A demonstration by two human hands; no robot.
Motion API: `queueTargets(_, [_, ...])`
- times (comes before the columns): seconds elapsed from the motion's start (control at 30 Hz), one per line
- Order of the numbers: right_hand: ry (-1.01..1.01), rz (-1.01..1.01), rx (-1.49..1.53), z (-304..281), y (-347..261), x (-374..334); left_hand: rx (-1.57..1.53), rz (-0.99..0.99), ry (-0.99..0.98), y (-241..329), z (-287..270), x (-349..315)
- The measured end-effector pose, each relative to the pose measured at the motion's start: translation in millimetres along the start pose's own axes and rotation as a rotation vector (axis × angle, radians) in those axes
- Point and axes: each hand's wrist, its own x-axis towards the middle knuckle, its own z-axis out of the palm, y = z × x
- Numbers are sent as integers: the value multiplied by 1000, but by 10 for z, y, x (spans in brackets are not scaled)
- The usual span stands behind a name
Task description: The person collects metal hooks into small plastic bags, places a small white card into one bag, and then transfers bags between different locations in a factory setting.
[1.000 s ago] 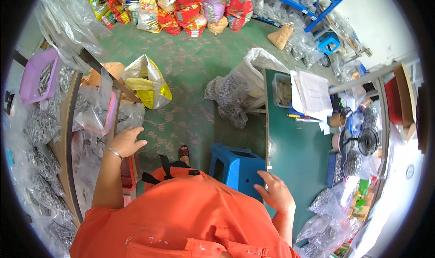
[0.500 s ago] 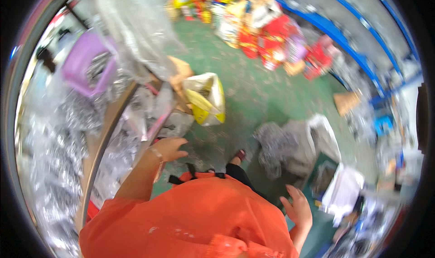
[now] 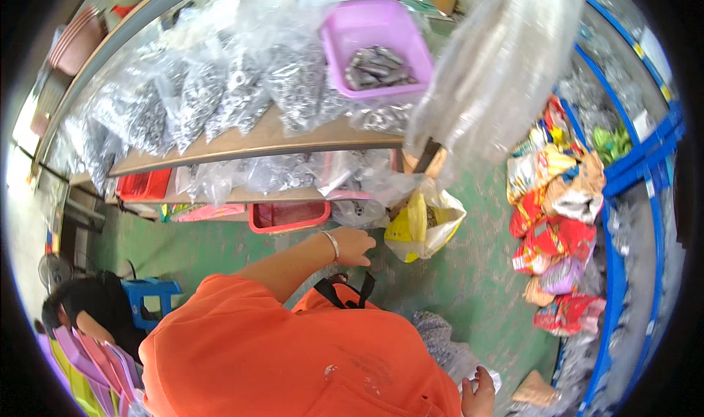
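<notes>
My left hand, with a bracelet at the wrist, reaches out in front of my body with its fingers loosely extended and nothing in them. It is nearest to a yellow and white sack standing open on the floor, some material inside. My right hand hangs low at the right edge of my body, fingers apart and holding nothing. Beside it lies a clear plastic bag on the floor, partly hidden by my shirt. On the shelf ahead stands a purple basin with grey metal parts.
A wooden shelf carries several clear bags of metal parts. Red trays sit lower down. Plastic sheeting hangs at the shelf's end. Blue racking and colourful sacks line the right. A person is beside a blue stool.
My view has turned left, so the shelf and purple basin now lie ahead. A person and a stool have come into view on the left. Both hands remain empty.
</notes>
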Motion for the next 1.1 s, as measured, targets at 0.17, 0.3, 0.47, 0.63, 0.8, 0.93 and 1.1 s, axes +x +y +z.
queueTargets(0.17, [-50,-255,-50,73,-525,361,-75,-121,128,-588,26,-597])
queueTargets(0.3, [-196,-166,4,197,-1236,392,-143,-211,234,-1080,62,-1097])
queueTargets(0.47, [-224,-351,-210,306,-2160,462,-212,-200,518,-1627,145,-1693])
queueTargets(0.63, [-422,-22,566,684,-2097,660,-378,-242,1180,-1780,-179,-2098])
queueTargets(0.8, [-304,-377,-238,478,-2565,514,-466,-261,1527,-1883,-439,-2220])
queueTargets(0.93, [-277,-344,-150,478,-2426,497,-484,-260,1552,-1834,-575,-2170])
queueTargets(1.1, [-222,-343,-229,404,-2289,392,-162,-203,1749,-1730,-1228,-1829])
